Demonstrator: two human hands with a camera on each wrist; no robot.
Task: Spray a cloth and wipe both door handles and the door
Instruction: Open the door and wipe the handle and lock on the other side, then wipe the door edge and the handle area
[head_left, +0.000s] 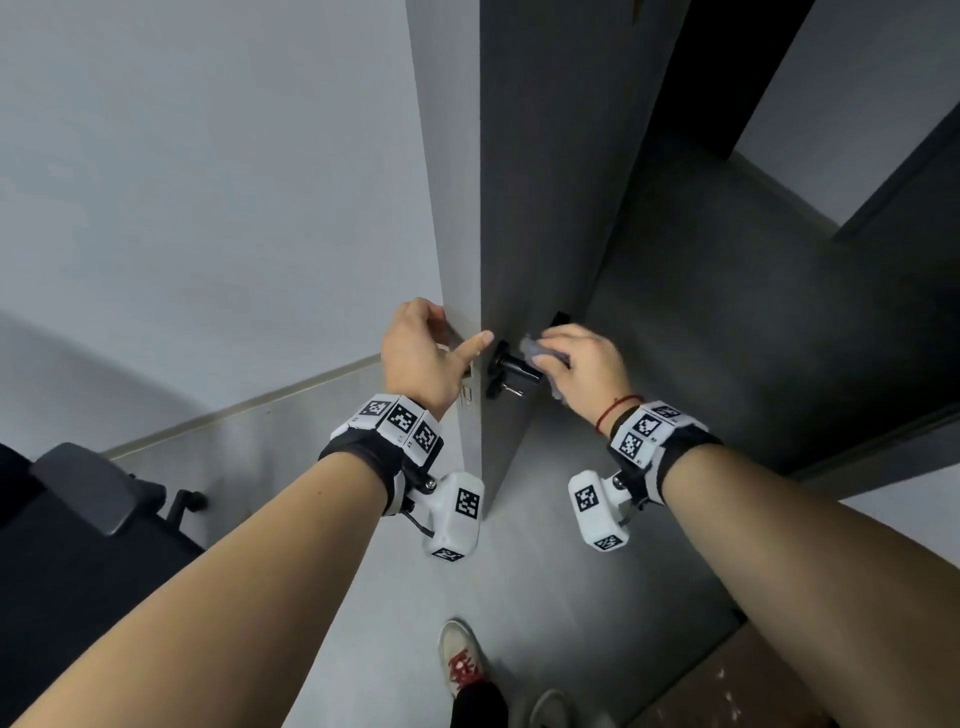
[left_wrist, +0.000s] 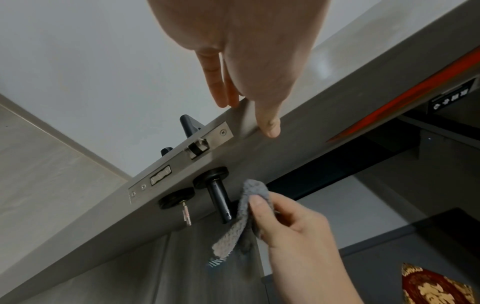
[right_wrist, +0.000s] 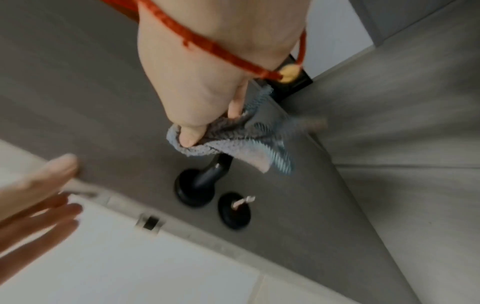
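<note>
The grey door (head_left: 545, 208) stands open, edge-on in front of me. My right hand (head_left: 550, 358) pinches a grey cloth (left_wrist: 249, 205) and presses it against the black lever handle (left_wrist: 219, 197) on the door's right face. The cloth (right_wrist: 233, 139) covers the lever's outer part, and one end hangs loose. My left hand (head_left: 462, 338) rests on the door's edge above the latch. Its thumb lies toward the right face and its straight fingers (left_wrist: 221, 90) reach over the left face. The second black handle (left_wrist: 188, 125) sticks out on the far face, untouched.
A key (left_wrist: 185, 214) hangs in the round lock below the handle. A steel latch plate (left_wrist: 179, 162) runs along the door edge. A black office chair (head_left: 88, 493) stands at lower left, and a cardboard box (head_left: 753, 686) at lower right. My shoe (head_left: 462, 660) is near the door's foot.
</note>
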